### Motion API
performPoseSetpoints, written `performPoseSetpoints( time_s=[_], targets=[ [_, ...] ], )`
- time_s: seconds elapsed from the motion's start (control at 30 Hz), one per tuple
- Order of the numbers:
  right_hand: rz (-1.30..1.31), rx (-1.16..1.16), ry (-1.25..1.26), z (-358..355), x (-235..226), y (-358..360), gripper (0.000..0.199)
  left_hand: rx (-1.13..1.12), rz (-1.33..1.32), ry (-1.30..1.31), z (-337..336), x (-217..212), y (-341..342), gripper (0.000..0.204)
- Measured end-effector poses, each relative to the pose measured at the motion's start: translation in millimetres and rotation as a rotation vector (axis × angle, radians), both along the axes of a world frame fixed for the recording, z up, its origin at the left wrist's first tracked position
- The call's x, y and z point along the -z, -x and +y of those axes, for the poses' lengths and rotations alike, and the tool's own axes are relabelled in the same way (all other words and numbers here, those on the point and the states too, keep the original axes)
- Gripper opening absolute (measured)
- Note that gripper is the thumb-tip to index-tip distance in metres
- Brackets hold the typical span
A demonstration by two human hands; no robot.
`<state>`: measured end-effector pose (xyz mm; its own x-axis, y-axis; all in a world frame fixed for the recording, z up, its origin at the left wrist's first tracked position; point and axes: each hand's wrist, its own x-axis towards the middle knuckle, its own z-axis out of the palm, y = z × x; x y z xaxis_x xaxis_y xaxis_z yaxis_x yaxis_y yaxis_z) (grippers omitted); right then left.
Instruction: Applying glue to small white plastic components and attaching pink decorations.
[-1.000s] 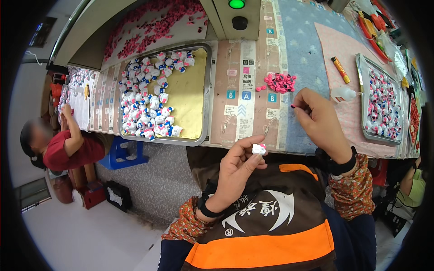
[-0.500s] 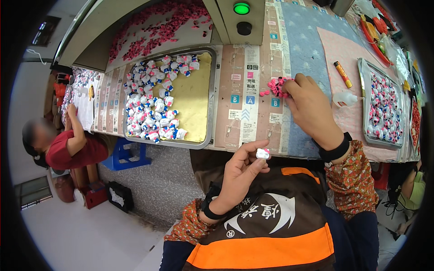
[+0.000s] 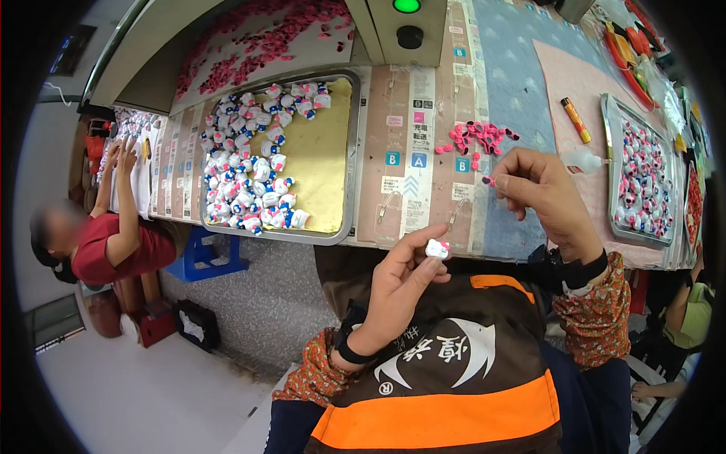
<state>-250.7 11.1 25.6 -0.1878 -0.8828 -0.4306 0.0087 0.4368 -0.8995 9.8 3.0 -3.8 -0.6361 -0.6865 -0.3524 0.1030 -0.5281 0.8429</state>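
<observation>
My left hand (image 3: 399, 281) is raised in front of my chest and pinches a small white figurine (image 3: 436, 248) between thumb and fingertips. My right hand (image 3: 541, 191) hovers over the table edge and grips a thin tool with a tiny pink piece (image 3: 489, 181) at its tip. Just beyond that hand lies a small heap of pink pieces (image 3: 476, 138) on the table. A metal tray (image 3: 333, 159) with a yellow liner, to the left, holds several white figurines (image 3: 249, 181).
A second tray (image 3: 614, 198) of finished figurines stands at the right, with an orange marker (image 3: 575, 119) beside it. A control box with a green lamp (image 3: 406, 6) sits at the back. Another person in red (image 3: 113, 234) works at the left. More pink pieces (image 3: 249, 45) lie beyond the tray.
My right hand went to the pink heap and has drawn back toward me with a pink piece on the tool. My left hand stayed raised with the figurine.
</observation>
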Motion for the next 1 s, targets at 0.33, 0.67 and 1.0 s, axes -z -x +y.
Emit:
performPoseSetpoints(
  time_s=[0.33,0.67,1.0],
  targets=[
    [-0.175,-0.026,0.066,42.3,-16.1,-34.8,0.007,0.025,-0.017,0.077,5.9,-2.5,8.4,0.042],
    [-0.032,-0.091,0.240,75.8,-9.9,-59.5,0.010,0.095,-0.112,0.326,12.2,-5.1,11.3,0.042],
    [-0.039,0.009,0.242,84.1,-2.5,-66.3,0.007,0.129,-0.227,0.686,13.6,-9.8,14.6,0.042]
  ],
)
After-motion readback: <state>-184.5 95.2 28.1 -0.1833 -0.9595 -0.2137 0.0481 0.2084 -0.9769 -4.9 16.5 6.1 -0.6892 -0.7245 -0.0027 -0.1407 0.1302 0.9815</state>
